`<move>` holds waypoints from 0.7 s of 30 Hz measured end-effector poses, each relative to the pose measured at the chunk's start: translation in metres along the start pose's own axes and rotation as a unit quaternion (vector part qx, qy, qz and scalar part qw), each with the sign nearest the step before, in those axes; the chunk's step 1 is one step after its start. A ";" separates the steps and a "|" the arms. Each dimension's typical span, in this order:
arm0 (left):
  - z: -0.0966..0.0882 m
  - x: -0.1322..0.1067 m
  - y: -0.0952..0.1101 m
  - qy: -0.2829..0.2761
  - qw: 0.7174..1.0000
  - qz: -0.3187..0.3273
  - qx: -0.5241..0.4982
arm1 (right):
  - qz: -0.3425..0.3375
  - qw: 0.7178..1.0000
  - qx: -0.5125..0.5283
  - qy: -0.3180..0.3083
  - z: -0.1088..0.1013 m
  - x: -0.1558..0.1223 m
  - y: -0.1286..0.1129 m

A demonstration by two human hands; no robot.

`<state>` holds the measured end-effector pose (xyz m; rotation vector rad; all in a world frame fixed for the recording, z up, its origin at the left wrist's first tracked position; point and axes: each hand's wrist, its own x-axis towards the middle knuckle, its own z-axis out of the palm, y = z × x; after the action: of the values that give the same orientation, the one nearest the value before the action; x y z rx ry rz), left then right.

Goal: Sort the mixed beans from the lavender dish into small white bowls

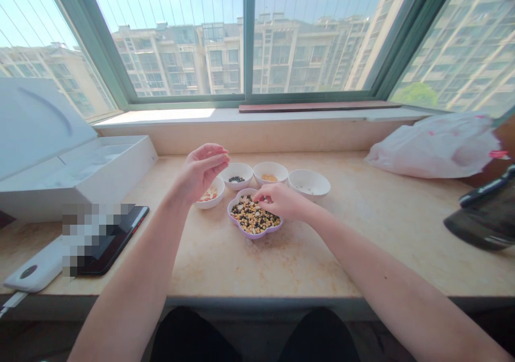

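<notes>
While the right hand (281, 200) pinches at the mixed beans (251, 218) in the purple dish (257, 235) mid-counter (281, 265), the left hand (201, 170) hovers with fingertips bunched over a white bowl (209, 205). The beans look small, hard, light and prone to roll, so they are probably best taken singly between fingertips.

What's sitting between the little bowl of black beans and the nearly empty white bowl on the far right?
A small white bowl of yellow grains; the head view shows it.
</notes>
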<state>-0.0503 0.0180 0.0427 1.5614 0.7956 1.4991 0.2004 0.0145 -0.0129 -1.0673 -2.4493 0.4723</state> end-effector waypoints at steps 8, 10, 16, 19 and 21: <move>-0.014 0.002 0.002 0.029 0.982 -0.087 0.162 | -0.042 0.997 -0.043 -0.054 0.003 0.000 0.001; -0.018 0.001 0.002 0.023 0.958 -0.124 0.258 | -0.031 0.996 -0.051 -0.066 0.004 0.000 0.002; -0.033 0.002 -0.008 -0.031 0.885 -0.185 0.427 | -0.007 0.996 -0.054 -0.075 0.004 0.001 0.001; -0.038 0.003 -0.011 -0.050 0.846 -0.196 0.493 | 0.004 0.997 -0.033 -0.065 0.001 0.001 -0.001; -0.039 0.004 -0.011 -0.053 0.823 -0.205 0.526 | 0.023 0.999 -0.012 -0.047 -0.002 0.001 -0.004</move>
<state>-0.0876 0.0316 0.0334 1.9859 1.9504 0.5956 0.1986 0.0129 -0.0090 -1.1381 -2.5233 0.5198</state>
